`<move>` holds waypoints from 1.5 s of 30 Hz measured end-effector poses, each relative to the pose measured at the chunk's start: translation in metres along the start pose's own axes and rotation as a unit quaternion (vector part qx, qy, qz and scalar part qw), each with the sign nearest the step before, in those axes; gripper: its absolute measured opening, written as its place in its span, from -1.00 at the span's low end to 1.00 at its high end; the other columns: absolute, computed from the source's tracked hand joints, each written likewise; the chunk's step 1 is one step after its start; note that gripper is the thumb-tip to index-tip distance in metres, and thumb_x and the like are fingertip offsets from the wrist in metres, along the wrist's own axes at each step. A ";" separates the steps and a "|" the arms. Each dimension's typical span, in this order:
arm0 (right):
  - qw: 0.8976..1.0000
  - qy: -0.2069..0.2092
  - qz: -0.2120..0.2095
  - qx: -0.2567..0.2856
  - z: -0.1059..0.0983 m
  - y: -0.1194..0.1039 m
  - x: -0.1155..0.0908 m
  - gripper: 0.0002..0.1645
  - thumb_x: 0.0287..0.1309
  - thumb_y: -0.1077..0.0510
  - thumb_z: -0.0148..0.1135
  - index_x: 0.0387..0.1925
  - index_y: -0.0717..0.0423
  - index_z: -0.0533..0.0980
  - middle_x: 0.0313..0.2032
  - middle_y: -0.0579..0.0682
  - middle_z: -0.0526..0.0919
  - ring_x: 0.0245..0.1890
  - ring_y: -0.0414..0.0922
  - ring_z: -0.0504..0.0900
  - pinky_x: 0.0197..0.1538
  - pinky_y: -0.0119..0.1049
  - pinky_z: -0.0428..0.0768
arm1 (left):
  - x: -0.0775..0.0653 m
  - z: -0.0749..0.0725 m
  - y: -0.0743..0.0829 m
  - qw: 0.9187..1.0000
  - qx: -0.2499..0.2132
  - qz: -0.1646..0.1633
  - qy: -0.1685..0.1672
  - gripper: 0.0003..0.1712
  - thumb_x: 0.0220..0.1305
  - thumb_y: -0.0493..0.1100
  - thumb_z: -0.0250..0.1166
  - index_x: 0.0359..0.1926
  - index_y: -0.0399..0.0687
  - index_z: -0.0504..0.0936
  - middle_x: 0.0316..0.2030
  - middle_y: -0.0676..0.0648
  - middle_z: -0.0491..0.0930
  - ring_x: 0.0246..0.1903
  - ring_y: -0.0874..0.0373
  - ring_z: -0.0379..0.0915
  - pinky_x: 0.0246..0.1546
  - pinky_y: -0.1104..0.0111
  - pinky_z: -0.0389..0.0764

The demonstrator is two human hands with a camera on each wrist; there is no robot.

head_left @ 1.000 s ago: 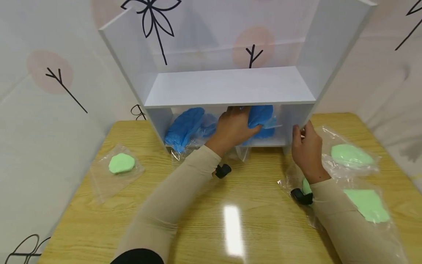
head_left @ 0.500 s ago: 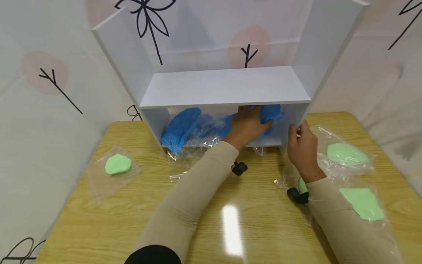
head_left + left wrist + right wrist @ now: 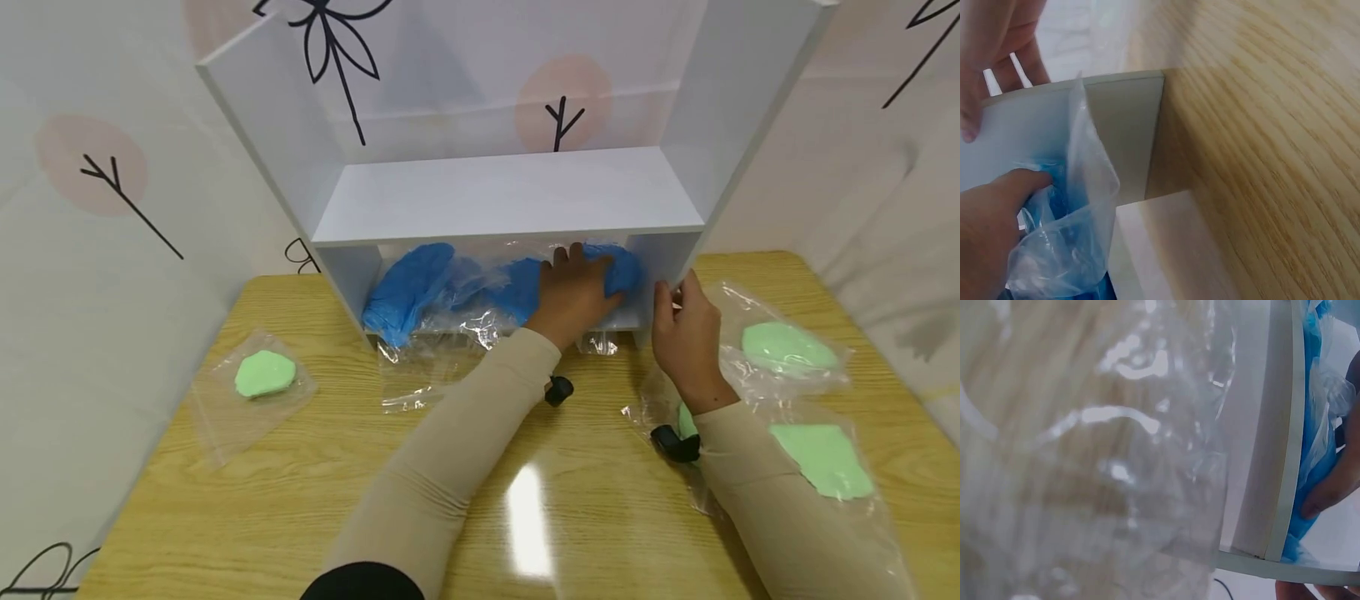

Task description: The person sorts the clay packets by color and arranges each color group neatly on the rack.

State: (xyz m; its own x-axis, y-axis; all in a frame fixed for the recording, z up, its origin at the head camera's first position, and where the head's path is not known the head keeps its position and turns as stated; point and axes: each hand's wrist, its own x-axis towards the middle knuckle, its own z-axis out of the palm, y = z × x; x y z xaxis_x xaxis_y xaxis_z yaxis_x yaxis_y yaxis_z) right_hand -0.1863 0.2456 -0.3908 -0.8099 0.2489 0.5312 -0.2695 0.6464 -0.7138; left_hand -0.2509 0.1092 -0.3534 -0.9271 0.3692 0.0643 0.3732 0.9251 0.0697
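With little room under the white board [image 3: 510, 196], the left hand [image 3: 572, 296] rests spread fingers on a blue bundle [image 3: 625, 271] — the right hand [image 3: 686, 342] pinches the edge of the side wall [image 3: 738, 108].

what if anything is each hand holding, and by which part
The right hand grips the white shelf by its right panel's front edge. The spread left hand touches a blue bundle; no grip shows.

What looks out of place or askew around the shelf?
Clear plastic bag ends stick out past the lower front edge of the white rectangular shelf unit, near the crumpled blue lumps, so they look untidily tucked. No spill or damage is visible.
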 end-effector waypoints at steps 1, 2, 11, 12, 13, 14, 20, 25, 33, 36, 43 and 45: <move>1.000 0.000 0.000 -0.001 0.000 0.000 0.000 -0.53 0.51 0.13 -0.08 0.27 0.33 0.40 0.08 0.47 0.59 -0.03 0.41 0.65 -0.11 0.33 0.61 | 0.000 0.002 0.000 1.000 0.003 -0.001 -0.004 -0.27 0.35 0.42 0.07 0.49 0.50 0.22 0.43 -0.04 0.24 0.39 0.00 0.20 0.32 0.09 0.38; 1.000 0.001 0.001 0.000 0.000 0.000 0.000 -0.53 0.51 0.13 -0.08 0.27 0.33 0.40 0.07 0.47 0.60 -0.03 0.41 0.65 -0.11 0.32 0.61 | 0.000 0.002 0.000 1.000 0.008 -0.002 -0.007 -0.27 0.36 0.42 0.07 0.49 0.52 0.21 0.45 -0.03 0.23 0.41 0.00 0.18 0.34 0.08 0.36; 1.000 -0.001 0.002 0.001 0.000 -0.001 0.001 -0.53 0.51 0.13 -0.09 0.26 0.34 0.40 0.09 0.46 0.59 -0.02 0.41 0.64 -0.10 0.34 0.60 | 0.001 0.006 0.002 0.999 0.048 -0.003 -0.023 -0.27 0.38 0.44 -0.01 0.51 0.56 0.15 0.47 0.01 0.19 0.44 0.02 0.11 0.37 0.12 0.32; 1.000 -0.002 0.003 0.002 0.000 -0.001 0.001 -0.53 0.51 0.12 -0.09 0.26 0.34 0.40 0.09 0.47 0.58 -0.01 0.41 0.64 -0.09 0.34 0.60 | 0.001 0.007 0.002 0.998 0.050 -0.002 -0.025 -0.27 0.39 0.44 -0.02 0.51 0.55 0.14 0.47 0.01 0.20 0.44 0.02 0.11 0.37 0.12 0.31; 1.000 -0.003 0.004 0.001 0.000 -0.001 0.001 -0.53 0.51 0.12 -0.09 0.26 0.34 0.40 0.09 0.47 0.58 -0.01 0.42 0.64 -0.08 0.35 0.60 | 0.000 0.007 0.002 0.998 0.052 -0.002 -0.026 -0.28 0.39 0.44 -0.03 0.52 0.56 0.13 0.46 0.00 0.20 0.44 0.02 0.11 0.37 0.13 0.31; 1.000 -0.003 0.004 0.001 0.000 -0.001 0.001 -0.53 0.51 0.12 -0.09 0.26 0.35 0.40 0.10 0.47 0.58 0.00 0.42 0.63 -0.08 0.35 0.59 | 0.000 0.008 0.002 0.998 0.054 0.000 -0.026 -0.28 0.40 0.44 -0.05 0.52 0.55 0.12 0.46 0.00 0.21 0.44 0.02 0.11 0.37 0.13 0.31; 1.000 0.000 -0.001 -0.001 0.001 -0.001 0.000 -0.54 0.51 0.12 -0.08 0.24 0.36 0.41 0.08 0.47 0.59 -0.01 0.42 0.64 -0.08 0.35 0.59 | -0.002 0.010 -0.001 0.999 0.044 0.003 -0.024 -0.26 0.42 0.45 -0.14 0.54 0.52 0.07 0.48 -0.05 0.19 0.44 0.01 0.12 0.39 0.10 0.26; 1.000 0.003 -0.001 -0.004 0.002 -0.001 0.000 -0.54 0.50 0.13 -0.08 0.22 0.37 0.42 0.06 0.49 0.59 -0.03 0.43 0.64 -0.09 0.35 0.59 | -0.004 0.006 -0.004 0.999 -0.029 -0.017 -0.020 -0.29 0.43 0.44 -0.19 0.53 0.50 0.12 0.54 0.02 0.08 0.49 0.03 0.05 0.44 0.10 0.20; 1.000 0.001 -0.001 -0.005 -0.002 -0.003 0.001 -0.54 0.50 0.14 -0.09 0.21 0.40 0.41 0.06 0.49 0.59 -0.05 0.43 0.64 -0.11 0.35 0.60 | -0.026 -0.024 -0.017 0.991 -0.088 0.029 0.093 -0.52 0.47 0.17 0.00 0.31 0.28 0.52 0.33 0.05 0.44 0.32 0.07 0.36 0.27 0.17 0.46; 1.000 0.002 0.004 -0.008 -0.005 -0.004 0.001 -0.54 0.50 0.13 -0.08 0.19 0.40 0.42 0.06 0.48 0.59 -0.04 0.43 0.64 -0.10 0.36 0.59 | -0.039 -0.037 -0.025 0.984 -0.104 0.063 0.130 -0.58 0.47 0.10 0.04 0.22 0.25 0.61 0.23 0.07 0.55 0.19 0.11 0.49 0.10 0.24 0.58; 1.000 0.001 0.011 -0.004 -0.007 -0.005 0.001 -0.53 0.51 0.10 -0.09 0.23 0.36 0.42 0.09 0.46 0.59 -0.01 0.43 0.63 -0.08 0.37 0.58 | -0.073 -0.057 -0.058 0.957 -0.165 0.141 0.194 -0.67 0.48 -0.04 0.07 0.09 0.11 0.67 0.05 0.06 0.64 -0.03 0.17 0.57 -0.04 0.33 0.58; 1.000 -0.004 0.012 -0.002 -0.006 -0.005 0.000 -0.52 0.51 0.10 -0.09 0.25 0.34 0.41 0.11 0.45 0.58 -0.01 0.43 0.63 -0.08 0.37 0.58 | -0.083 -0.060 -0.069 0.953 -0.161 0.156 0.205 -0.69 0.47 -0.06 0.08 0.06 0.08 0.69 0.01 0.05 0.65 -0.02 0.16 0.57 -0.04 0.34 0.58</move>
State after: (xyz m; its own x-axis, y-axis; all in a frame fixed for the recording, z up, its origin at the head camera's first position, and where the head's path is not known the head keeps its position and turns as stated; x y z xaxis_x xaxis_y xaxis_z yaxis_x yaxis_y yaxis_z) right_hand -0.1815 0.2467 -0.3849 -0.8197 0.2588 0.5111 -0.2484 0.6434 -0.7242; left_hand -0.1977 0.0089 -0.3036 -0.7031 0.4946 0.5109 0.6806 0.6762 0.2819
